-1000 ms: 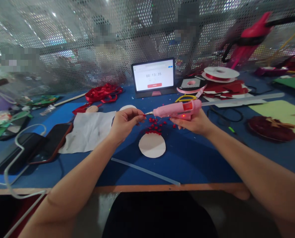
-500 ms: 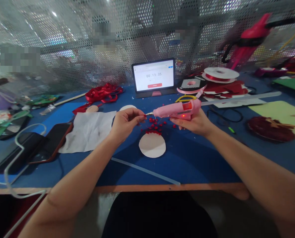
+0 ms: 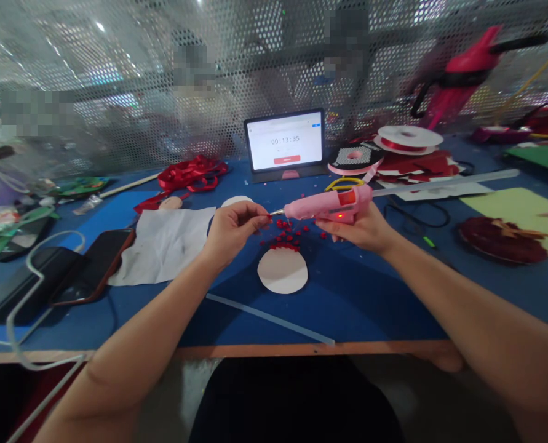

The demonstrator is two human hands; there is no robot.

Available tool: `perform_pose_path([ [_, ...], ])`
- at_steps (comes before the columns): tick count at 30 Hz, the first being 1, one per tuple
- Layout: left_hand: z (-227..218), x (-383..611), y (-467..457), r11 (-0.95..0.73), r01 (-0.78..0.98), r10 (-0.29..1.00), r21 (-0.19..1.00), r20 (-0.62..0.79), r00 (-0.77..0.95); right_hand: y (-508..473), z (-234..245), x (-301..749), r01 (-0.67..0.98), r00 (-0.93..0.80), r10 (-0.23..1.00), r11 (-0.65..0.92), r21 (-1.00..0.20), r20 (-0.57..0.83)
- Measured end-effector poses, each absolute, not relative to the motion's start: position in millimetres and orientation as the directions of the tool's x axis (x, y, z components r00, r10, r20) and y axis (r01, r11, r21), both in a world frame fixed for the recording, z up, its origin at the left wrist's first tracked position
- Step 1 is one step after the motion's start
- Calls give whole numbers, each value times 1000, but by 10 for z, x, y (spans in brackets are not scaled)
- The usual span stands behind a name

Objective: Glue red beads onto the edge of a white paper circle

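Observation:
My right hand (image 3: 359,227) is wrapped round a pink hot glue gun (image 3: 322,204), a small light glowing on its side. A long clear glue stick (image 3: 444,184) sticks out of its back end. My left hand (image 3: 234,229) pinches a tiny red piece (image 3: 269,217) right at the gun's metal nozzle (image 3: 278,212). Below them lies a white round disc (image 3: 283,272) with small red pieces along its far edge. Several loose red pieces (image 3: 289,231) are scattered on the blue table just beyond the disc.
A loose glue stick (image 3: 270,318) lies near the front edge. To the left are a white cloth (image 3: 165,243), a phone (image 3: 96,264) and red ribbon (image 3: 193,173). A tablet (image 3: 285,141) stands at the back. Ribbon spools (image 3: 408,136) and a dark red disc (image 3: 499,240) lie right.

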State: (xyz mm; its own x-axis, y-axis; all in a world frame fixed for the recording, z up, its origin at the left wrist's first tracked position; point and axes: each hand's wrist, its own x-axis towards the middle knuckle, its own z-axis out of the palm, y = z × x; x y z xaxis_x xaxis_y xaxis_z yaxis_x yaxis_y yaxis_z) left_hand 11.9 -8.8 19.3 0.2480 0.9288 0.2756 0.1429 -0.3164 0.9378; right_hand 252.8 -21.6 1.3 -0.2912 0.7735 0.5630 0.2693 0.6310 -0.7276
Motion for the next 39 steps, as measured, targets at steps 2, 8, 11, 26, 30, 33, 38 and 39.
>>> perform_pose_path([
  [2, 189, 116, -82, -325, 144, 925, 935, 283, 251, -214, 15, 2528, 271, -293, 778, 625, -732, 556],
  [8, 175, 110, -69, -336, 143, 922, 931, 294, 252, -211, 7, 2537, 297, -284, 788, 615, -731, 547],
  [11, 174, 109, -65, -333, 129, 921, 934, 294, 255, -212, 5, 2540, 294, -287, 788, 613, -733, 544],
  [26, 169, 100, -64, -329, 153, 927, 932, 287, 242, -218, 35, 2524, 327, -267, 812, 583, -744, 519],
  [30, 163, 89, -53, -329, 137, 926, 934, 290, 244, -218, 31, 2538, 354, -287, 803, 596, -721, 522],
  [33, 161, 81, -46, -335, 112, 924, 935, 303, 233, -219, 36, 2541, 365, -282, 774, 633, -682, 567],
  [38, 195, 90, -59, -350, 77, 921, 933, 328, 208, -213, 45, 2542, 330, -172, 808, 587, -739, 564],
  [39, 206, 92, -60, -351, 68, 923, 934, 333, 195, -208, 42, 2545, 330, -145, 827, 559, -761, 544],
])
